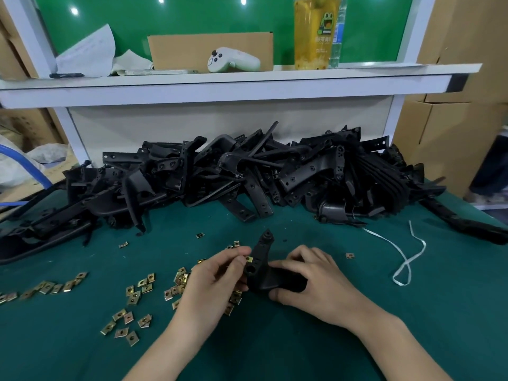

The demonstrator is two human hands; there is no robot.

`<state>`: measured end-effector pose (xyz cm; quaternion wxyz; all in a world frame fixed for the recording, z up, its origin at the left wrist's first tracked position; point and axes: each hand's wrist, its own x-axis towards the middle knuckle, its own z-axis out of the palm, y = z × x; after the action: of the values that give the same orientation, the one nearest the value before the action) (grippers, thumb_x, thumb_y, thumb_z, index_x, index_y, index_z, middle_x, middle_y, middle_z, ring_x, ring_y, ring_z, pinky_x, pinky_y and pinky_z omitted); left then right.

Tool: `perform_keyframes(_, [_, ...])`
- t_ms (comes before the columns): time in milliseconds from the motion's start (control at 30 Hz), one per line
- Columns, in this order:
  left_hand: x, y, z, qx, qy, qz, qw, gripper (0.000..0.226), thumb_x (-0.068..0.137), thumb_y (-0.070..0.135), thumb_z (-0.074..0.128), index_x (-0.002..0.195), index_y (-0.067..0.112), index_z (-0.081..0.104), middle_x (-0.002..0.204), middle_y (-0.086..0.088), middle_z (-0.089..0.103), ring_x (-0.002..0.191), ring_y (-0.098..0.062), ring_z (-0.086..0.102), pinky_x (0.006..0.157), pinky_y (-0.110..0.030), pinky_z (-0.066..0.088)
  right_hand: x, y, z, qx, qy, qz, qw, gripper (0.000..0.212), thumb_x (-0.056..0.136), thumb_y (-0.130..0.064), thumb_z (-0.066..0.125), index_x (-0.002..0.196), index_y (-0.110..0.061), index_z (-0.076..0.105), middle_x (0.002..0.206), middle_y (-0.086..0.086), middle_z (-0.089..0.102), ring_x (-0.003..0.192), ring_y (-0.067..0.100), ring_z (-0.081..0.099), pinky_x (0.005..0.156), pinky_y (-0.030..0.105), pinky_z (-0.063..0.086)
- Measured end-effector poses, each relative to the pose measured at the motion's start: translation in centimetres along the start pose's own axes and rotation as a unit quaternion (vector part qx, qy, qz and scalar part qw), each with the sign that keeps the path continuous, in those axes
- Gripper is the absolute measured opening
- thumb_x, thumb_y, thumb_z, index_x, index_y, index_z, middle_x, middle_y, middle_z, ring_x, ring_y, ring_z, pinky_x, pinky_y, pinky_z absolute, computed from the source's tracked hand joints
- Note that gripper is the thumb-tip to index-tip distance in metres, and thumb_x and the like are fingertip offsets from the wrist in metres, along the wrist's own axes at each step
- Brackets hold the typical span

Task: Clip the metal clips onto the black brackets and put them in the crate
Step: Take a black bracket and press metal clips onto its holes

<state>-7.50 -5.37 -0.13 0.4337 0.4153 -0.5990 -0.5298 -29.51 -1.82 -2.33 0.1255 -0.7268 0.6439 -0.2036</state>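
Gripping a curved matte-black bracket [261, 268] over the green felt surface [357, 353], our right hand [310, 281] wraps its handle. Our left hand [211, 281] pinches a brassy square clip [249, 259] against its holed arm. Loose clips [137, 291] lie scattered left.

The left forearm [165, 345] and right forearm [390, 345], both bare, run from the lower edge toward the middle, angled to meet. The left hand [217, 273] is turned palm inward, thumb and forefinger pinching a metal clip [249, 259] at the edge of a black bracket [262, 248], the other fingers curled beneath. The right hand [310, 279] lies palm down, fingers curled over the bracket's lower end, thumb tucked under it
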Motion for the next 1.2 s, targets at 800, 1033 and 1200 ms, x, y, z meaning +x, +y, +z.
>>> perform_keyframes(800, [-1.3,-0.2,1.3,0.314,0.076,0.161,0.933,0.041,0.083,0.061,0.057,0.118,0.040,0.054,0.106,0.032,0.052,0.111,0.008,0.046,0.095,-0.026,0.042,-0.1,-1.3,-0.1,-0.059,0.115,0.007,0.992,0.061,0.078,-0.078,0.051,0.131,-0.049,0.055,0.106,-0.019,0.039,0.100,0.002,0.031,0.096,0.024,0.026])
perform_keyframes(1033, [-1.4,-0.5,1.8,0.304,0.084,0.155,0.936,0.027,0.085,0.052,0.060,0.109,0.040,0.054,0.107,0.030,0.054,0.108,0.003,0.050,0.093,-0.020,0.040,-0.1,-1.5,0.0,-0.073,0.119,0.003,0.990,0.066,0.076,-0.081,0.044,0.131,-0.046,0.056,0.105,-0.017,0.039,0.099,0.005,0.032,0.088,0.025,0.026])
perform_keyframes(1200, [-1.4,-0.3,1.7,0.310,0.094,0.172,0.930,0.025,0.087,0.049,0.061,0.109,0.039,0.054,0.104,0.033,0.052,0.109,0.011,0.045,0.094,-0.025,0.042,0.1,-1.6,0.2,-0.078,0.125,0.000,0.989,0.067,0.076,-0.081,0.042,0.130,-0.045,0.057,0.103,-0.017,0.037,0.097,0.003,0.030,0.087,0.024,0.024])
